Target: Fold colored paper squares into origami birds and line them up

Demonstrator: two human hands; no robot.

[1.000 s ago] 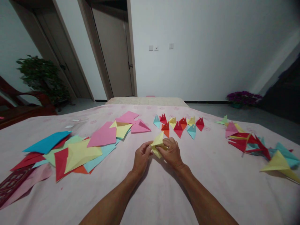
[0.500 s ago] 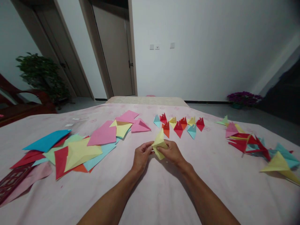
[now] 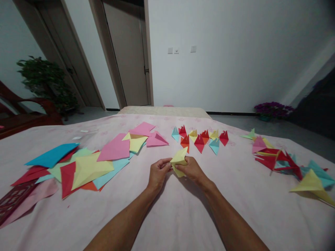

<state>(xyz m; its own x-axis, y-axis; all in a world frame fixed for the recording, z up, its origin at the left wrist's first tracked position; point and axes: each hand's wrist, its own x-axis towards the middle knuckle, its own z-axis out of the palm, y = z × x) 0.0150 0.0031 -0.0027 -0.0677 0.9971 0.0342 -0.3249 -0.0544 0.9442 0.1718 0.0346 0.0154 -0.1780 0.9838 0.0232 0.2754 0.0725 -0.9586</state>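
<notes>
A partly folded piece of yellow origami paper (image 3: 179, 158) is held up in front of me, between both hands. My left hand (image 3: 158, 173) pinches its left corner between thumb and fingers. On the other side, my right hand (image 3: 193, 170) grips the lower right part, its thumb lying across the front face. The paper's upper flap leans to the right. Just beyond it stand several small folded paper cranes, among them a red crane (image 3: 199, 143), a blue crane (image 3: 214, 145) and an orange crane (image 3: 185, 143).
Coloured paper sheets, a yellow sheet (image 3: 92, 170) among them, overlap on the left of the pink tablecloth (image 3: 167, 223). Larger folded pieces, including a yellow one (image 3: 310, 184), lie along the right. A dark red patterned item (image 3: 17, 202) is at the left edge.
The yellow paper's upper flap, upright before, has folded down and now points to the upper right. Both hands keep their hold in nearly the same place.
</notes>
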